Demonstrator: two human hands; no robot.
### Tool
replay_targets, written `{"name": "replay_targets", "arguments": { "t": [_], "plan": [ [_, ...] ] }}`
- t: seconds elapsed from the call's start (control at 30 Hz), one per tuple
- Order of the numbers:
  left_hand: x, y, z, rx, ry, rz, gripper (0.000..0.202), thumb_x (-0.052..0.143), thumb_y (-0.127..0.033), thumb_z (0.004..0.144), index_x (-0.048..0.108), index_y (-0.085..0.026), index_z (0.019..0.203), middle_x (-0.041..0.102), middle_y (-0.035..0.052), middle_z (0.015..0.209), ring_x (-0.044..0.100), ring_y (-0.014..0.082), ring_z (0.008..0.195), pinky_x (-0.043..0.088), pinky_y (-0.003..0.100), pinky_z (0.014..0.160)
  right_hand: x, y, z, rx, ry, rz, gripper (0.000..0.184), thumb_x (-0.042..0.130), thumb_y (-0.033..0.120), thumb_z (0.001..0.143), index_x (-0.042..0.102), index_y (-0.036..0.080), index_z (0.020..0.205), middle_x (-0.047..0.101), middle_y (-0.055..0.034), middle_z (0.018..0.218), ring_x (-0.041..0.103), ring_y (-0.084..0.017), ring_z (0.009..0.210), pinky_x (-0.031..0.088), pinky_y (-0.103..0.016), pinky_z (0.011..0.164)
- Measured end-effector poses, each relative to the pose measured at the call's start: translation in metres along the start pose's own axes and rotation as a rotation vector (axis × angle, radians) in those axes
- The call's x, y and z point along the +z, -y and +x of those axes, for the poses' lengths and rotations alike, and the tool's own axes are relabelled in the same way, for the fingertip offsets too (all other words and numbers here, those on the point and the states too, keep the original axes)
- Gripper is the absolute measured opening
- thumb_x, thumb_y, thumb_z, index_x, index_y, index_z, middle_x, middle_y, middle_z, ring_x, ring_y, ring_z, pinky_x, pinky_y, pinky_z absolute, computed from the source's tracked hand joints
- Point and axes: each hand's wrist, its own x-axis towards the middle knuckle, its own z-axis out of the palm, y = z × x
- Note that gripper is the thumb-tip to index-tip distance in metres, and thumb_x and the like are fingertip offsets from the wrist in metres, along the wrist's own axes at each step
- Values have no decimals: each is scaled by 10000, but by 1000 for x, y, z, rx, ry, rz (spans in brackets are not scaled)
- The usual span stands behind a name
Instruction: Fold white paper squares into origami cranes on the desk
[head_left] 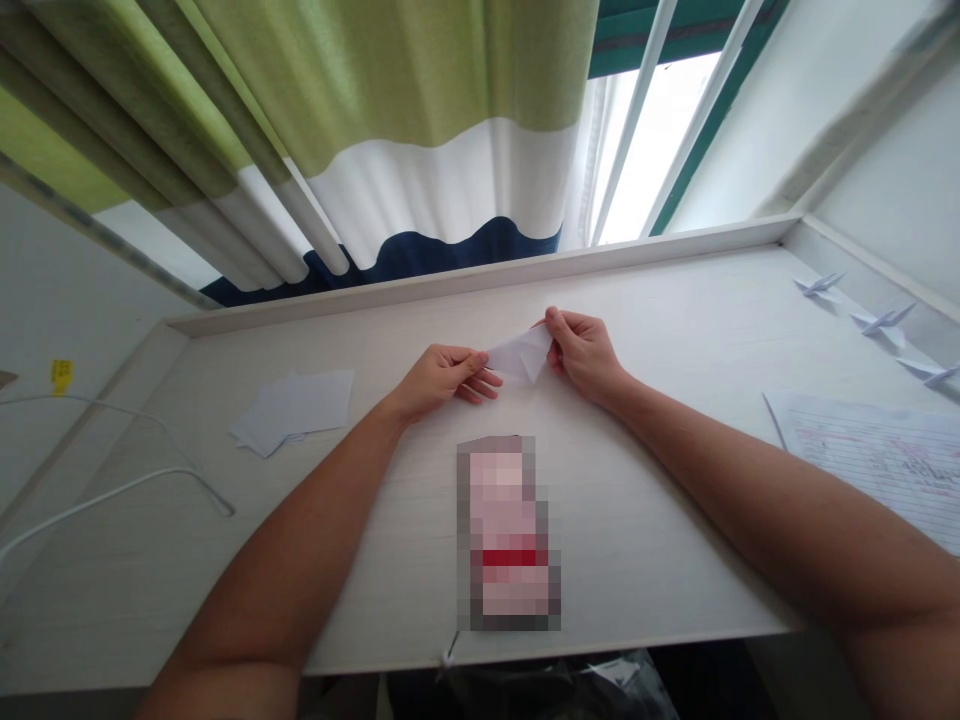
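A piece of folded white paper [519,355] is held between both hands, over the far middle part of the white worktop [405,545]. Its left end is pinched in the grip of the left hand [450,375], between thumb and forefinger, with the other fingers loosely extended below. Its right end is pinched in the grip of the right hand [585,350], with the thumb uppermost and the fingers curled in. A downward-pointing corner is noted along the paper's lower edge; whether the worktop is touched by it cannot be told. Nearer the front edge, below the hands, a pixelated object [510,530] is observed, its details obscured. To the left, a loose pile of white sheets [300,405] is laid fanned out, and farther left a white cable [142,475] is seen. At the far right, three folded paper figures [885,322] are set in a row by the raised edge, with a lined sheet [874,460] bearing handwriting placed nearer. Behind the worktop, a green, white and navy curtain [420,90] is hung beside a barred window [679,115].
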Motion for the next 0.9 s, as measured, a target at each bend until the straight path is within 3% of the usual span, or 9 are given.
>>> {"name": "replay_targets", "arguments": {
  "t": [0.07,0.13,0.23,0.33,0.43,0.5,0.57,0.7,0.9],
  "plan": [
    [1,0,1,17,-39,19,591,837,-696,790,782,-112,859,828,167,873,797,229,729,614,285,603,1,3,-1,6,-4,-22,644,680,835,839,688,204,710,441,65,392,312,-84,344,210,-282,387],
    [2,0,1,41,-93,9,590,834,-693,794,781,-112,879,822,156,850,792,225,708,605,285,593,1,4,-2,11,11,-12,635,686,827,843,700,201,743,457,65,383,328,-85,328,222,-280,384],
    [2,0,2,62,-147,-32,594,868,-645,779,791,-127,1061,826,130,894,793,222,696,611,307,625,1,4,-2,25,24,5,632,697,829,833,726,198,827,552,42,421,430,-105,338,301,-276,400],
    [0,-1,1,69,-179,4,587,845,-591,819,781,-164,1217,786,59,772,743,191,627,576,306,615,1,2,-3,28,20,-27,647,687,838,834,753,198,906,532,54,406,407,-107,326,291,-278,391],
    [-1,0,2,213,-263,249,373,811,-522,866,846,-191,1036,678,9,658,608,142,597,488,290,607,1,3,-5,13,44,-95,652,669,837,849,772,197,914,481,65,386,359,-100,331,270,-282,398],
    [1,2,3,360,-321,446,234,819,-451,870,868,-228,920,660,19,733,583,154,712,483,307,692,1,3,-6,4,63,-123,656,659,840,854,778,196,898,472,62,391,370,-104,356,294,-285,424],
    [3,5,4,464,-350,559,156,818,-400,879,879,-267,935,670,41,850,598,192,873,494,336,804,1,3,-7,-3,91,-148,658,650,838,863,786,195,901,471,60,398,386,-107,377,308,-285,445],
    [7,9,5,507,-331,526,179,768,-406,933,871,-263,962,720,63,924,612,218,941,499,360,843,1,0,-7,-11,144,-189,656,638,828,879,805,195,919,493,54,417,420,-112,401,326,-280,463],
    [11,4,1,485,-334,458,252,770,-471,918,858,-243,857,755,60,860,641,211,852,497,338,788,4,0,-8,-48,33,-149,608,654,812,880,748,219,782,506,46,413,425,-122,398,340,-298,458]
  ]
}}
